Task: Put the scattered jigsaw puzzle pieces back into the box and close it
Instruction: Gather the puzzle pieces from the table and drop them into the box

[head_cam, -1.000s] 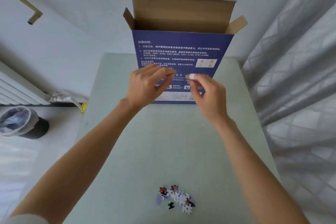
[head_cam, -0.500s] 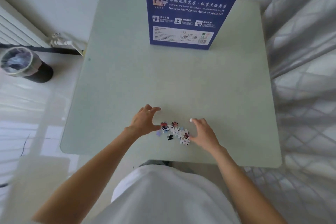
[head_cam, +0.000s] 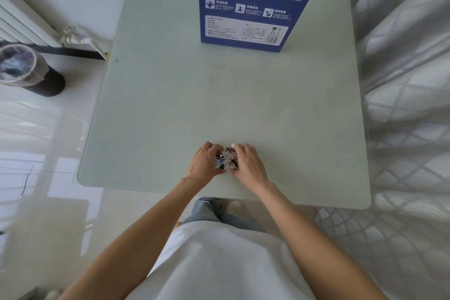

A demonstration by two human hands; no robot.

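Pale green table surface (head_cam: 170, 105), rounded at its corners, carries two items under inspection. Item one: a small heap of jigsaw puzzle pieces (head_cam: 227, 159), white, dark and reddish in colour, lying near the table's front edge, close to the person. Item two: a blue box (head_cam: 248, 7) standing upright at the far side of the table, well apart from the heap; its top is cut off by the frame, so whether it is open cannot be determined. The box face shows printed white lettering, small icons and a white label panel along its lower part. Left hand (head_cam: 205, 164) sits against the left side of the heap with fingers curled inward around the pieces; right hand (head_cam: 248, 163) mirrors it on the right side, fingers likewise curled over the pieces. Both hands cup the heap between them, in contact with it, and the pieces show only in the narrow gap between the two sets of fingers. The heap rests on the table surface; it cannot be told whether any piece is lifted. Both forearms are bare. A white shirt (head_cam: 219, 263) fills the lower frame. On the floor at left stands a dark bin (head_cam: 29, 70) with a liner, beside a white radiator (head_cam: 22, 27). Sheer patterned curtain (head_cam: 409, 80) hangs along the right side.
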